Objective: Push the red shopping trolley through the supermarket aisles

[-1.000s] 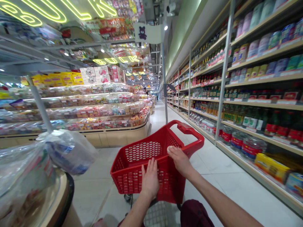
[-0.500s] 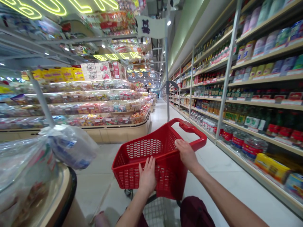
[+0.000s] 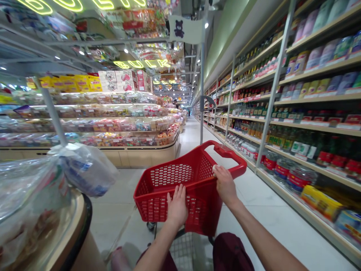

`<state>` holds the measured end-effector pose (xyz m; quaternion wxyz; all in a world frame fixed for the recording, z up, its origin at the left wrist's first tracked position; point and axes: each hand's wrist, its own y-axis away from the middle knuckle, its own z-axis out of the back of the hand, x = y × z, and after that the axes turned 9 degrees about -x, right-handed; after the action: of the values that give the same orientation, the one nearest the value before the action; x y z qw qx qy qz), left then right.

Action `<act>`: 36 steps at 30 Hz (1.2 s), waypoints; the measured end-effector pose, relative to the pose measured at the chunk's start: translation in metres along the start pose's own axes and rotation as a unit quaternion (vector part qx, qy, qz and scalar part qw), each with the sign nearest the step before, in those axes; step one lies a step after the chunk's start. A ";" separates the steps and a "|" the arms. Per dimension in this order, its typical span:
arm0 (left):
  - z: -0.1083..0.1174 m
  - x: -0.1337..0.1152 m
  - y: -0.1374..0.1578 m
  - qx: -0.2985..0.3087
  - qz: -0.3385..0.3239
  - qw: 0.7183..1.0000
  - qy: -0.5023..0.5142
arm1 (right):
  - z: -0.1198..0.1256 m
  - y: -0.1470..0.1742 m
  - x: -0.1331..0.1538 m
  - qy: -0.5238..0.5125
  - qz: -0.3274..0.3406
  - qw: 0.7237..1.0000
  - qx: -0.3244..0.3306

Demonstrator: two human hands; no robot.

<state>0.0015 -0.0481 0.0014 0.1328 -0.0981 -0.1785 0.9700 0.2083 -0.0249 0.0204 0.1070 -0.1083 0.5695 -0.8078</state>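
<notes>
Basket point(image 3: 180, 188), red plastic with perforated walls, sits right in front of the person, riding on a wheeled frame in the middle of the aisle. It looks empty from here, mouth tipped toward the camera, handle point(image 3: 228, 154) arching over the far side. Left hand point(image 3: 177, 206) lies flat against the near wall, fingers spread and pointing up, pressing rather than gripping. Right hand point(image 3: 225, 184) curls over the right rim just below the handle, fingers closed on the edge. One hand steadying and one hand holding, a sensible pairing for a basket that tilts on its frame.

Left of the basket, a round tabletop point(image 3: 76, 226) with a dark rim crowds in close, carrying clear plastic bags point(image 3: 84, 169) of goods that bulge toward the aisle. Behind it, a curved display point(image 3: 121, 128) of packaged sweets runs down the left side. On the right, long shelves point(image 3: 296, 124) carry bottles and jars, the lowest row near floor level. A slim pole point(image 3: 202, 94) rises just beyond the basket; the floor point(image 3: 194, 131) past it runs open into the distance.
</notes>
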 end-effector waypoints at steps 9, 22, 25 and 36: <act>0.006 0.013 0.003 0.010 0.041 0.998 -0.037 | 0.000 0.000 0.001 -0.019 0.035 0.999 0.023; -0.007 0.027 0.008 -0.008 -0.003 0.998 -0.068 | 0.018 -0.011 -0.023 -0.015 0.071 0.997 -0.023; -0.006 0.025 0.008 -0.010 0.004 0.998 -0.060 | 0.042 -0.004 -0.061 0.024 0.037 0.995 -0.094; 0.001 0.021 -0.001 0.018 0.002 0.998 -0.055 | 0.047 0.039 -0.052 -0.066 0.042 0.995 -0.070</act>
<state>-0.0182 -0.0411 -0.0006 0.1224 -0.0427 -0.1678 0.9773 0.2734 -0.0643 -0.0039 0.1698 -0.1444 0.6201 -0.7522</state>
